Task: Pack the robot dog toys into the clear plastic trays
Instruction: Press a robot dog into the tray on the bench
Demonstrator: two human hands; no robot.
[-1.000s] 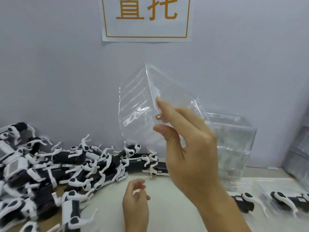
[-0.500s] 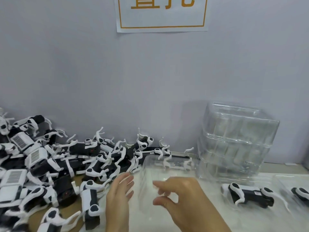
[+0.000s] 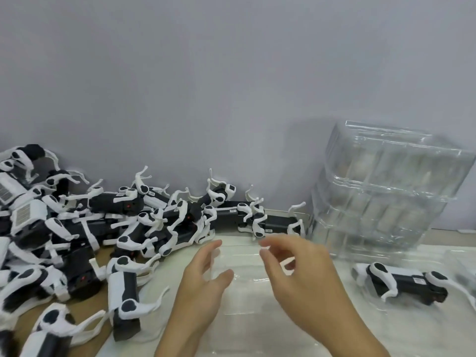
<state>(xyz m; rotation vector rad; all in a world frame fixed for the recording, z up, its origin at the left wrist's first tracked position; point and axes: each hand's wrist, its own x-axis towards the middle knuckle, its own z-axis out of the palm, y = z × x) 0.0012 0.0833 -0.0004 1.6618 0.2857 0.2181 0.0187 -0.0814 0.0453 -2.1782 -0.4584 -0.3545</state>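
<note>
A clear plastic tray point(image 3: 247, 307) lies flat on the table in front of me. My left hand point(image 3: 203, 289) is at the tray's left edge, fingers straight and thumb spread, holding nothing I can make out. Just above the tray's far right part hovers my right hand point(image 3: 304, 279), with loosely curled fingers and nothing in it. Several black-and-white robot dog toys point(image 3: 85, 228) are heaped on the left along the wall. One dog point(image 3: 123, 295) lies just left of my left hand. Another dog point(image 3: 401, 282) lies on the right on clear plastic.
A stack of clear trays point(image 3: 386, 191) stands at the back right against the grey wall point(image 3: 231, 99). More clear plastic point(image 3: 461, 264) lies at the far right edge. The heap of dogs covers the table's left side down to the near edge.
The clear tray held up in my right hand came down onto the table, and my right hand let go of it. My view tilted down; the wall sign left the frame.
</note>
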